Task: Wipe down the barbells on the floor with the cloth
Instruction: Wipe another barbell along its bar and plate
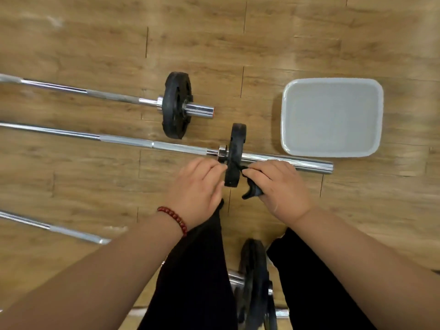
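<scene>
Barbells, three, lying on wood floor (309, 32). Middle barbell (178, 147): plate (234, 153) upright.
Left hand (197, 186): fingers bent against plate's left side; whether it grips, cannot tell.
Right hand (278, 186): curled round black piece (252, 190) touching plate; cloth or clip, cannot tell.
White tub (332, 117) beside sleeve end.

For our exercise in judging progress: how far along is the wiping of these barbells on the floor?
Done: nothing visibly marks any bar as wiped. In hand: the right hand grips a dark cloth at the plate of the middle barbell, and the left hand touches that plate. Left, seemingly: the far barbell, the bar at lower left and the barbell between the legs. I'd judge it early.
</scene>
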`<act>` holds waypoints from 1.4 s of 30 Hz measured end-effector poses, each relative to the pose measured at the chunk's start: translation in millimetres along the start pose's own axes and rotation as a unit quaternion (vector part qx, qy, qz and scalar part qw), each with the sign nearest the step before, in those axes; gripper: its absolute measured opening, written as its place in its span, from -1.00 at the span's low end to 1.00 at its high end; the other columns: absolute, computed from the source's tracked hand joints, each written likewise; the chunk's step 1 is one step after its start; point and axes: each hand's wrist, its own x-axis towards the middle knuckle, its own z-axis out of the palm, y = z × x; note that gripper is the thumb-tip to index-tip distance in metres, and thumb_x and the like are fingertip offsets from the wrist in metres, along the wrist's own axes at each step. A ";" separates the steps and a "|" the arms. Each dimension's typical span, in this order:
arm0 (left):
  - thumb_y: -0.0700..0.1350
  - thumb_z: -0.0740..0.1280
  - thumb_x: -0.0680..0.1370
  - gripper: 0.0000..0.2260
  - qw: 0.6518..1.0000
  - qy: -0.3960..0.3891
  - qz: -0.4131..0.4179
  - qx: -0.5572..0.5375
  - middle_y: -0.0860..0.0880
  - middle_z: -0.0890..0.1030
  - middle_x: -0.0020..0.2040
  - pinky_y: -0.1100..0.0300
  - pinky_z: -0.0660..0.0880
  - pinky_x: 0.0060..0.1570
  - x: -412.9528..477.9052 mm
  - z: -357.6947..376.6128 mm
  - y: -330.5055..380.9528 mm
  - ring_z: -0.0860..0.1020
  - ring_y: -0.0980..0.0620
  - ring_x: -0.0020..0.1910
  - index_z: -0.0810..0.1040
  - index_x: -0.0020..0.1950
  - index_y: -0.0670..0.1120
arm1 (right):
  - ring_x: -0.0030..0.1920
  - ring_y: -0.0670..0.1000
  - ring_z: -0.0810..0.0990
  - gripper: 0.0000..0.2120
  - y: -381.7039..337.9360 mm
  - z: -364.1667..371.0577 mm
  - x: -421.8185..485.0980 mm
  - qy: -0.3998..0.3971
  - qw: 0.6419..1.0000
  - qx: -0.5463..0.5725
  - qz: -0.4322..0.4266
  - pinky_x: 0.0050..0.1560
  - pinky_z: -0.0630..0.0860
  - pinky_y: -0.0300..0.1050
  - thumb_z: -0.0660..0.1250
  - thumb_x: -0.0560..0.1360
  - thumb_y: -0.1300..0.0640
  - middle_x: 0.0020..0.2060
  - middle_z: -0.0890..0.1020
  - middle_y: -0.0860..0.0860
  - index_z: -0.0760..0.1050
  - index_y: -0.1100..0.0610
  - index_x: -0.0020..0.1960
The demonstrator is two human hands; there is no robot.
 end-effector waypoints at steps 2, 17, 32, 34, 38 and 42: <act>-0.06 0.13 0.55 -0.68 1.000 0.001 -0.003 -0.014 -0.06 0.57 0.08 -0.03 0.48 0.16 -27.4 -37.2 12.9 0.46 -0.05 0.13 0.55 0.17 -0.14 | 0.02 0.12 0.55 -0.44 -31.5 -34.2 0.6 0.003 1.000 0.005 -0.015 0.03 0.42 -0.01 0.59 0.20 0.26 0.05 0.60 0.03 0.54 0.09 0.16; -0.11 0.19 0.52 -0.71 0.989 0.125 0.075 0.029 -0.09 0.57 0.09 0.07 0.32 0.19 -142.1 -251.0 -5.5 0.43 -0.05 0.15 0.55 0.17 -0.16 | 0.00 0.11 0.49 -0.72 -213.1 -216.6 51.2 0.117 0.988 0.013 -0.096 -0.02 0.45 0.03 0.19 0.44 0.24 -0.01 0.62 0.10 0.62 0.17 0.04; -0.08 0.18 0.52 -0.72 0.991 0.109 0.017 0.074 -0.05 0.56 0.11 -0.03 0.49 0.11 -149.5 -273.7 9.5 0.47 -0.04 0.13 0.50 0.19 -0.11 | 0.03 0.10 0.50 -0.59 -197.0 -222.7 65.6 0.071 0.984 0.026 -0.160 -0.02 0.47 0.02 0.52 0.24 0.39 0.00 0.62 0.09 0.61 0.17 0.06; -0.09 0.18 0.52 -0.71 0.990 0.119 0.009 0.072 -0.05 0.56 0.10 -0.01 0.48 0.13 -144.4 -275.1 9.7 0.46 -0.02 0.14 0.49 0.20 -0.10 | -0.01 0.15 0.57 -0.65 -192.4 -226.4 68.5 0.070 0.982 0.018 -0.175 -0.03 0.49 0.03 0.44 0.30 0.39 -0.01 0.63 0.10 0.61 0.18 0.05; -0.08 0.16 0.51 -0.69 0.992 0.103 0.024 0.071 -0.03 0.56 0.11 0.02 0.47 0.15 -131.4 -278.4 0.7 0.43 0.01 0.15 0.50 0.20 -0.09 | -0.01 0.11 0.55 -0.70 -190.9 -227.7 72.3 0.087 0.981 0.009 -0.171 -0.03 0.45 -0.04 0.17 0.41 0.23 -0.02 0.63 0.06 0.60 0.14 0.04; -0.10 0.16 0.51 -0.68 0.991 0.086 0.078 0.074 -0.04 0.57 0.11 0.03 0.43 0.19 -115.7 -282.9 -27.7 0.43 -0.01 0.15 0.53 0.20 -0.12 | 0.03 0.06 0.46 -0.73 -205.1 -210.0 86.9 0.106 0.985 0.000 -0.136 0.00 0.31 -0.09 0.19 0.42 0.21 0.00 0.62 0.05 0.59 0.13 0.05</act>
